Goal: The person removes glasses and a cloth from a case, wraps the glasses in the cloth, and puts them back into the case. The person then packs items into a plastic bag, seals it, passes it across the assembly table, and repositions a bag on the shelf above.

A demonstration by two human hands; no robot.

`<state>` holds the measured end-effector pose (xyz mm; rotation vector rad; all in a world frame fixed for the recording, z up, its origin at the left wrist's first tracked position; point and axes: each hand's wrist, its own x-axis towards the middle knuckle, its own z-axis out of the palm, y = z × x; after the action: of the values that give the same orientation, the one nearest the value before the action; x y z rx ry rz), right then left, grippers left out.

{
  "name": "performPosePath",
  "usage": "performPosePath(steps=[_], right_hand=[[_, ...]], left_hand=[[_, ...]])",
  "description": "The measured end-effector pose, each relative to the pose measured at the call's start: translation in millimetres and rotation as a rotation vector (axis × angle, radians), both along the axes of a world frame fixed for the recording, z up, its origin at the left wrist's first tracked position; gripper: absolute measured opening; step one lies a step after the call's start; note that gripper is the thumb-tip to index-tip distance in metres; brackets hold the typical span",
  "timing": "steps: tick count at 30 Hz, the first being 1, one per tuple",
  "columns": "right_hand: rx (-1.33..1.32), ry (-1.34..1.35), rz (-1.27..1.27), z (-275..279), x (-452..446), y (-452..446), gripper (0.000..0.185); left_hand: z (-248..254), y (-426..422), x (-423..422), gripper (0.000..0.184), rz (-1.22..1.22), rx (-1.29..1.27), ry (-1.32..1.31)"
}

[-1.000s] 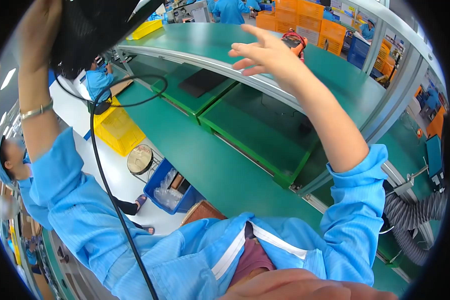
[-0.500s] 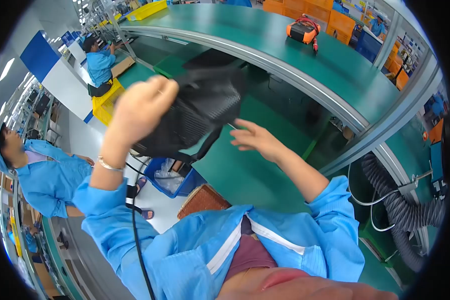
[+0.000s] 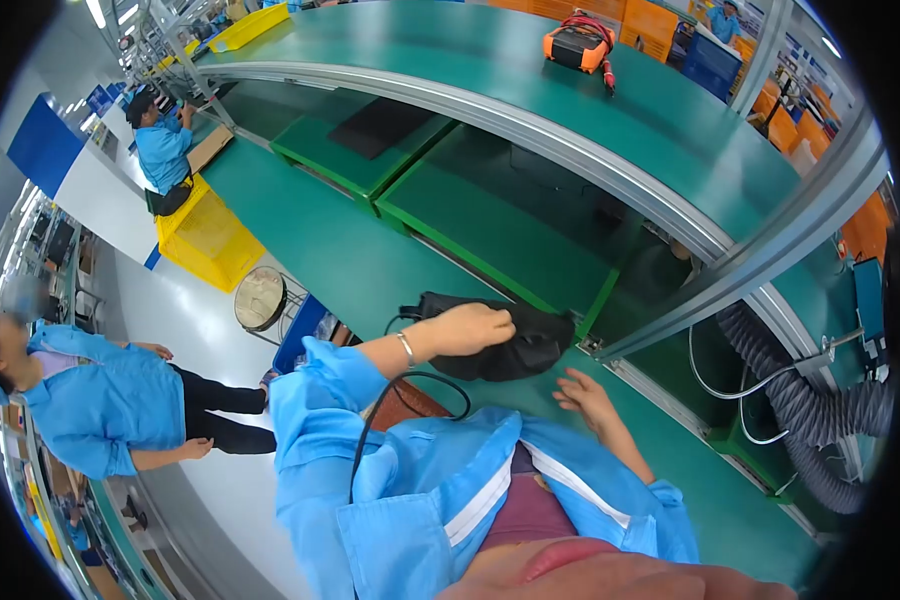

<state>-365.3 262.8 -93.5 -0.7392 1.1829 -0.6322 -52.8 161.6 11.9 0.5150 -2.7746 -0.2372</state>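
Observation:
My left hand (image 3: 470, 330), with a bracelet at the wrist, is closed on the top of a black bag (image 3: 515, 355) that looks soft and creased. The bag is low over the green surface in front of my chest, close to the green-framed edge. To the right of the bag and apart from it is my right hand (image 3: 590, 400), its fingers spread and holding nothing. A black cable (image 3: 410, 378) loops near my left forearm and runs down over my jacket. Part of the bag's top is hidden under my left hand.
An orange meter with red leads (image 3: 578, 42) lies on the upper green bench (image 3: 420, 40). A metal post (image 3: 740, 260) and grey ribbed hose (image 3: 820, 410) stand at right. A co-worker (image 3: 110, 390) stands at left; another sits by a yellow crate (image 3: 205, 235). A round stool (image 3: 260, 298) is nearby.
My left hand has brought the black bag down and to the right, from raised in the air to low over the green surface. My right hand has moved lower and to the right.

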Motion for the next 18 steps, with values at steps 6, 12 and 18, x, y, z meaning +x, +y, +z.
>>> performPosePath(steps=[6,12,18], right_hand=[[0.171,0.009,-0.138,-42,-31,50,0.053],[0.171,0.018,-0.167,-46,-30,69,0.052],[0.161,0.091,-0.153,-60,-40,70,0.051]], left_hand=[[-50,3,-41,0.022,-0.136,0.087,0.049],[-97,14,-58,0.013,-0.097,0.158,0.071],[-128,25,-59,0.009,-0.027,0.22,0.04]])
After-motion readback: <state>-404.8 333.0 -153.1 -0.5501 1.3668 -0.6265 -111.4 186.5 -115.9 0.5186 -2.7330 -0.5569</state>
